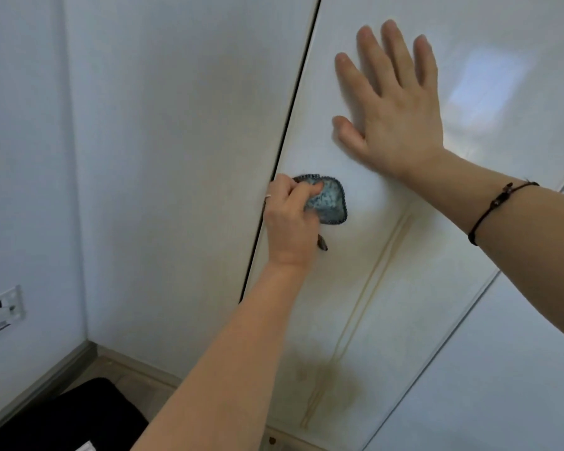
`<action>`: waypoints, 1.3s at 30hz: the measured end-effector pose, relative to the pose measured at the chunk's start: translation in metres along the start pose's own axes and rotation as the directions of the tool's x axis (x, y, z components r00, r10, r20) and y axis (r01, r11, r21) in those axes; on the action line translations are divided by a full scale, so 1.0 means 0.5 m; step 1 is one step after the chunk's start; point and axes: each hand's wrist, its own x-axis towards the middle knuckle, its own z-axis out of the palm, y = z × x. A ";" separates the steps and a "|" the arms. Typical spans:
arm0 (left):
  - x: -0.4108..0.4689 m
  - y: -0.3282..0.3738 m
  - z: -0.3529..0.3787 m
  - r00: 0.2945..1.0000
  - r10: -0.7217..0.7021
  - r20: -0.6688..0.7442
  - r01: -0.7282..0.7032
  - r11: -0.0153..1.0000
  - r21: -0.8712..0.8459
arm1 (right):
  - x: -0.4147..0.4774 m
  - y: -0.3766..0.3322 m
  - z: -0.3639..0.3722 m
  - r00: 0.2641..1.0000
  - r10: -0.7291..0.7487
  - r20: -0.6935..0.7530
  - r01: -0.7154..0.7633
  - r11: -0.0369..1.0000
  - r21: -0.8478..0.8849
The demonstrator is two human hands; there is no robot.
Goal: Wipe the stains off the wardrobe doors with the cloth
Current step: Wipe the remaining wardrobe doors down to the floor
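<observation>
**Beside the seam between the doors: cloth on the panel, brown stain untouched below**

Close to the left edge of the right-hand wardrobe door (388,288), just beside the dark seam (287,148), the left hand (290,219) bunches the blue-grey cloth (329,203) in a curled grip, thumb over the top, and holds it on the panel. The right hand (394,118) lies higher on the same door, fingers spread and palm flat on the gloss, apparently bracing it.

The likeliest trouble is poor coverage. Wadded this small, the cloth meets the door on a narrow patch and could smear dirt instead of lifting it. The brown stain (332,379) near the door's bottom edge and the yellowish streaks (381,262) running down its middle both look unwiped. The bare palm may leave prints on the shiny finish. So close to the seam, a corner of the cloth could catch in the gap. A dark tag (322,244) hanging under the left hand might drag across the panel.

Left of the seam is the other door (183,157); a wall plate (0,310) sits on the side wall, and a black object (62,418) is on the floor. Nothing lies between cloth and stain; only the left forearm crosses that stretch.
</observation>
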 end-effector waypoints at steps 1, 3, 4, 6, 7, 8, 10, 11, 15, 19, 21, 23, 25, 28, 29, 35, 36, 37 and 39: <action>-0.040 -0.015 -0.010 1.000 0.010 0.019 -0.011 1.000 0.023 | -0.002 0.001 0.000 1.000 -0.005 0.001 0.005 1.000 0.004; -0.106 -0.048 -0.036 0.995 0.014 0.098 -0.021 0.997 0.069 | -0.004 0.005 -0.001 1.000 -0.010 -0.014 0.010 1.000 0.018; -0.138 -0.069 -0.051 0.987 0.014 0.158 -0.030 0.994 0.103 | -0.006 0.005 0.001 1.000 -0.013 -0.019 0.013 1.000 0.026; -0.185 -0.104 -0.087 0.952 0.009 0.307 -0.068 0.981 0.182 | -0.004 0.009 -0.006 0.999 -0.037 -0.020 0.038 0.998 0.055; -0.201 -0.122 -0.101 0.927 0.001 0.375 -0.088 0.973 0.215 | -0.004 0.020 -0.013 0.998 -0.065 -0.013 0.066 0.995 0.080; -0.202 -0.131 -0.113 0.905 0.005 0.426 -0.114 0.966 0.231 | -0.004 0.042 -0.025 0.996 -0.093 -0.012 0.094 0.990 0.103; -0.173 -0.141 -0.128 0.864 0.074 0.497 -0.207 0.954 0.217 | -0.021 0.106 -0.048 0.995 -0.090 -0.038 0.094 0.989 0.116; -0.148 -0.131 -0.132 0.845 0.113 0.523 -0.243 0.952 0.187 | -0.044 0.143 -0.056 0.996 -0.067 -0.058 0.073 0.992 0.104; 0.018 -0.002 -0.064 0.959 0.003 0.283 -0.023 0.997 0.068 | -0.134 0.208 -0.038 0.989 -0.021 -0.144 0.029 0.998 0.055; 0.062 0.083 0.035 0.991 0.074 0.113 -0.061 0.991 -0.115 | -0.128 0.211 -0.008 0.970 -0.042 -0.239 0.056 0.997 0.052; -0.049 0.052 0.045 0.968 0.212 0.133 -0.204 0.976 -0.070 | -0.133 0.217 -0.003 0.971 -0.055 -0.232 0.066 0.997 0.040; -0.163 0.016 0.025 0.929 0.291 0.229 -0.296 0.955 -0.012 | -0.138 0.215 -0.001 0.975 -0.035 -0.219 0.048 0.997 0.057; -0.210 0.004 0.008 0.887 0.313 0.340 -0.321 0.946 -0.034 | -0.138 0.213 -0.009 0.977 -0.014 -0.212 0.030 0.997 0.075; -0.138 0.036 0.013 0.877 0.323 0.356 -0.334 0.942 -0.032 | -0.137 0.215 -0.016 0.979 -0.014 -0.202 0.029 0.997 0.069; -0.083 0.051 0.021 0.933 0.232 0.276 -0.239 0.971 -0.007 | -0.139 0.213 -0.016 0.980 -0.019 -0.199 0.033 0.997 0.065; -0.058 0.041 0.047 0.991 0.109 -0.083 -0.105 0.993 0.052 | -0.139 0.211 -0.007 0.976 -0.016 -0.219 0.029 0.998 0.053; -0.131 0.031 0.042 0.985 0.170 0.015 -0.170 0.981 0.092 | -0.139 0.212 -0.005 0.974 -0.012 -0.224 0.024 0.998 0.051; -0.196 0.022 0.032 0.977 0.177 0.120 -0.192 0.973 0.129 | -0.139 0.213 -0.004 0.974 -0.005 -0.225 0.017 0.998 0.054; -0.262 0.013 0.016 0.958 0.114 0.262 -0.151 0.980 0.130 | -0.142 0.210 -0.007 0.975 0.001 -0.224 0.015 0.997 0.069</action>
